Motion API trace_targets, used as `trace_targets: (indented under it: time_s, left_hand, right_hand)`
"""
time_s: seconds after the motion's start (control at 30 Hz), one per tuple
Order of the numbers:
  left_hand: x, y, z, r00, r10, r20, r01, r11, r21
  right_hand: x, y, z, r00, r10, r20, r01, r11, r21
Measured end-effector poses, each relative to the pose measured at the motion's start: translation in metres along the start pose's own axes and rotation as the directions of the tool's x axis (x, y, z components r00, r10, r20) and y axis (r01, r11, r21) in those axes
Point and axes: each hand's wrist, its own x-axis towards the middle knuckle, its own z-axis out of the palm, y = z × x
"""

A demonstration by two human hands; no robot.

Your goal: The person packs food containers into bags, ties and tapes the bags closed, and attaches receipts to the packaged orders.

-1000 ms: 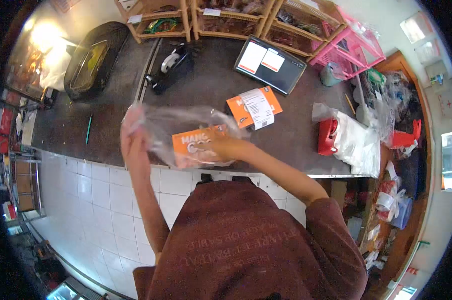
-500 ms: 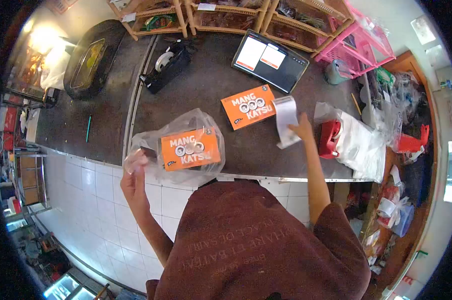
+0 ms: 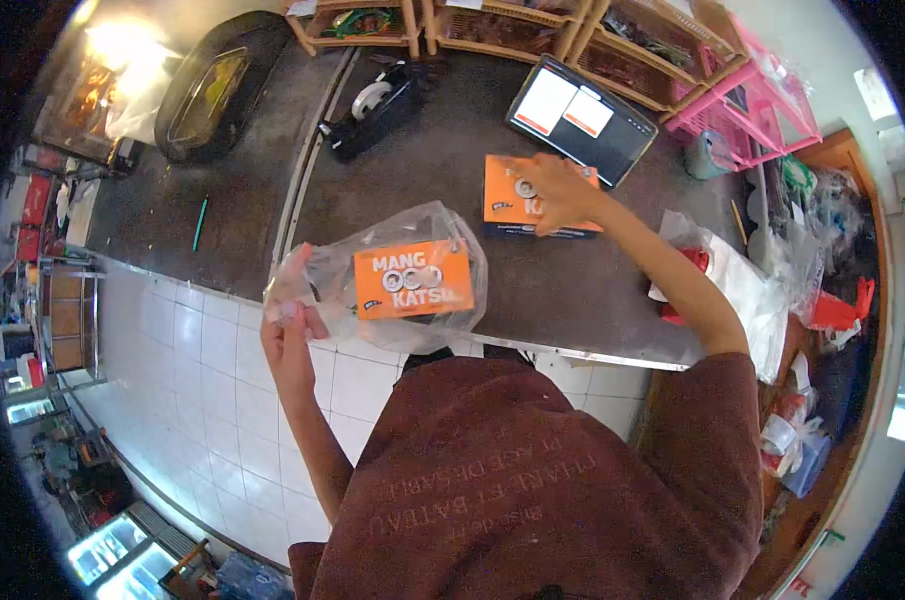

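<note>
My left hand (image 3: pixel 295 318) pinches the gathered left edge of a clear plastic bag (image 3: pixel 323 275) near the table's front edge. Inside the bag lies an orange box (image 3: pixel 413 280) printed "MANG KATSU", seen through the film. To the right and farther back, my right hand (image 3: pixel 565 196) reaches across the top of a second orange box (image 3: pixel 503 192) and grips it, covering much of the lettering. A dark side of this box shows along its near edge. The white paper strip seen earlier is out of sight now.
Behind the second box lies a tablet (image 3: pixel 581 120) with a lit screen. A black tape dispenser (image 3: pixel 368 108), a teal pen (image 3: pixel 201 223) and a black tray (image 3: pixel 216 88) stand leftward. White plastic bags (image 3: pixel 738 300) hang over the right front edge; wooden racks (image 3: pixel 503 30) line the back.
My right hand has moved left and back from the white paper strip onto the second orange box. The strip has gone from view. My left hand still holds the bag; the view has shifted slightly.
</note>
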Motion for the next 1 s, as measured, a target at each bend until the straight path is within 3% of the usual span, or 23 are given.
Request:
trace_targets:
  time_s: [0.07, 0.13, 0.2, 0.27, 0.33, 0.4, 0.43, 0.5, 0.57, 0.6, 0.67, 0.7, 0.77, 0.83, 0.9, 0.97, 1.0]
  left_hand:
    - [-0.003, -0.005, -0.007, 0.999, -0.031, 0.01, 0.031, 1.0, -0.003]
    - [-0.005, -0.003, -0.008, 0.996, -0.088, -0.021, 0.087, 0.994, -0.059]
    - [-0.002, -0.011, -0.012, 0.988, -0.148, -0.038, 0.145, 0.987, -0.071]
    - [-0.002, -0.032, -0.023, 0.982, -0.168, -0.085, 0.162, 0.984, -0.078]
    - [0.0, -0.041, -0.025, 0.979, -0.139, -0.148, 0.121, 0.985, -0.121]
    - [-0.013, -0.026, -0.045, 0.98, -0.141, -0.14, 0.166, 0.968, 0.187]
    - [-0.024, -0.038, -0.057, 0.985, -0.163, -0.05, 0.167, 0.979, 0.115]
    - [-0.035, -0.048, -0.058, 0.957, -0.25, 0.15, 0.247, 0.968, 0.037]
    - [-0.047, -0.03, -0.048, 0.854, -0.394, 0.34, 0.39, 0.917, 0.084]
    - [-0.044, -0.02, -0.039, 0.908, -0.266, 0.323, 0.266, 0.963, 0.045]
    - [-0.03, -0.005, -0.014, 0.965, 0.0, 0.264, 0.008, 0.999, -0.031]
    - [-0.013, -0.007, -0.01, 0.99, 0.066, 0.122, -0.068, 0.998, 0.017]
    - [0.021, -0.033, -0.024, 0.997, -0.082, 0.001, 0.079, 0.949, -0.305]
    - [0.036, -0.002, 0.003, 0.993, 0.018, 0.117, 0.027, 0.928, -0.371]
    - [0.046, 0.023, 0.022, 0.969, 0.082, 0.233, 0.019, 0.915, -0.403]
    - [0.056, 0.038, 0.035, 0.939, 0.12, 0.322, 0.014, 0.922, -0.386]
    - [0.057, 0.047, 0.044, 0.94, 0.14, 0.312, -0.004, 0.916, -0.4]
  right_hand:
    - [-0.019, -0.041, -0.043, 0.989, -0.009, -0.146, 0.022, 0.996, 0.09]
    - [-0.032, -0.096, -0.075, 0.92, -0.145, -0.364, 0.302, 0.855, 0.422]
    - [-0.025, -0.144, -0.063, 0.771, -0.262, -0.58, 0.577, 0.674, 0.463]
    - [-0.008, -0.179, -0.024, 0.799, -0.391, -0.457, 0.598, 0.606, 0.525]
    - [0.016, -0.203, 0.005, 0.71, -0.476, -0.518, 0.703, 0.452, 0.548]
    - [0.02, -0.196, 0.016, 0.845, -0.447, -0.295, 0.533, 0.75, 0.392]
    - [0.018, -0.188, 0.02, 0.908, -0.378, -0.18, 0.415, 0.866, 0.278]
    - [0.02, -0.175, 0.037, 0.973, -0.193, -0.124, 0.219, 0.944, 0.248]
    - [0.026, -0.18, 0.056, 0.997, -0.061, -0.055, 0.071, 0.977, 0.203]
    - [0.033, -0.189, 0.064, 0.999, -0.026, -0.021, 0.029, 0.987, 0.16]
    - [0.026, -0.197, 0.08, 0.988, -0.031, -0.153, 0.046, 0.994, 0.097]
    - [0.018, -0.199, 0.085, 0.945, -0.068, -0.319, 0.094, 0.993, 0.066]
    - [0.0, -0.177, 0.079, 0.935, -0.055, -0.349, 0.07, 0.997, 0.031]
    - [-0.034, -0.133, 0.036, 0.994, 0.084, -0.075, -0.08, 0.996, 0.049]
    - [-0.056, -0.112, -0.012, 0.911, 0.316, 0.266, -0.316, 0.948, -0.045]
    - [-0.077, -0.115, -0.068, 0.888, 0.392, 0.239, -0.351, 0.916, -0.196]
    - [-0.088, -0.111, -0.098, 0.912, 0.345, 0.224, -0.31, 0.934, -0.177]
